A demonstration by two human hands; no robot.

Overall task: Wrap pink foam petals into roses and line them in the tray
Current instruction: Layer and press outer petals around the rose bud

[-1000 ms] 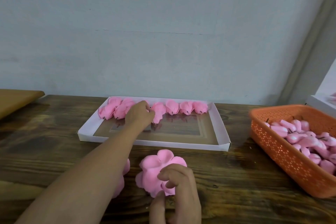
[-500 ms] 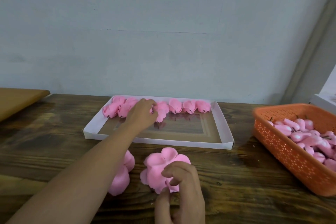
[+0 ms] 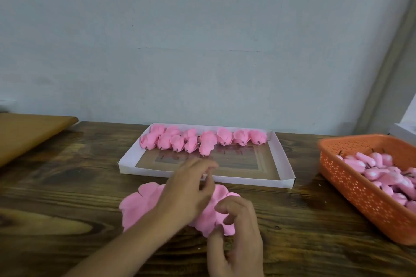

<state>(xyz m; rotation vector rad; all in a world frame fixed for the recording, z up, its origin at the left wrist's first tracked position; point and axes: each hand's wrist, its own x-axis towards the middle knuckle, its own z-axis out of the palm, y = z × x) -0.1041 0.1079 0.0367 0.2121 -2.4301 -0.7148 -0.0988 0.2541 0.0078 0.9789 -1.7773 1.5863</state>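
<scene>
A white shallow tray [image 3: 279,155] lies at the back of the wooden table, with a row of several pink foam roses [image 3: 202,139] along its far wall. In front of it two flat pink petal pieces lie on the table, one on the left [image 3: 137,207] and one on the right [image 3: 208,216]. My left hand [image 3: 186,189] hovers over them with loose fingers and holds nothing. At the near edge of the right petal piece, my right hand [image 3: 236,238] pinches it with curled fingers.
An orange perforated basket [image 3: 360,191] full of pink foam buds [image 3: 382,173] stands at the right. A brown board [image 3: 27,135] lies at the far left. A white box corner [image 3: 405,128] shows behind the basket. A pale wall runs close behind the tray.
My left hand has let go of a rose in the tray's row and drawn back over the petal pieces. My right hand has stayed on the right petal piece.
</scene>
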